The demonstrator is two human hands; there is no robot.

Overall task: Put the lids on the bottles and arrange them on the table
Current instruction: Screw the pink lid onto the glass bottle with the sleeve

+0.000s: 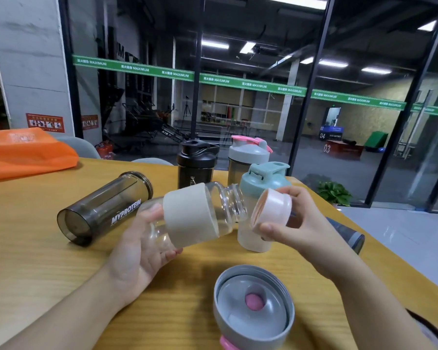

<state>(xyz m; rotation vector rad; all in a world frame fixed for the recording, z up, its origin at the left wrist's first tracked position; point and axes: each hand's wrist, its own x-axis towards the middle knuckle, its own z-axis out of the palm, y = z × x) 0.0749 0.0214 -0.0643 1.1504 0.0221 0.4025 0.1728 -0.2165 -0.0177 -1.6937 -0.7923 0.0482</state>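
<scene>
Bottles of several kinds are gathered on the wooden table (36, 261), and one of them — a clear glass bottle (195, 213) with a beige sleeve round its middle — is held above the tabletop, tilted with its open threaded neck toward the right. It is gripped by the left hand (139, 251), whose thumb and fingers are curled round its lower part. Just beside the neck, a pale pink lid (271, 210) is pinched between thumb and fingers of the right hand (301, 218), its open side turned toward the neck; lid and neck are near each other but apart. Left of the glass bottle a dark smoky shaker (104, 208) marked MYPROTEIN is laid on its side, uncapped. Behind the glass bottle a black shaker (196, 162) and a grey shaker with pink trim (248, 155) stand upright with lids on, and a teal-lidded shaker (261, 188) stands just behind the pink lid. Nearer the camera than the glass bottle, a grey lid (253, 309) is seen lying upside down — a pink plug at its centre.
</scene>
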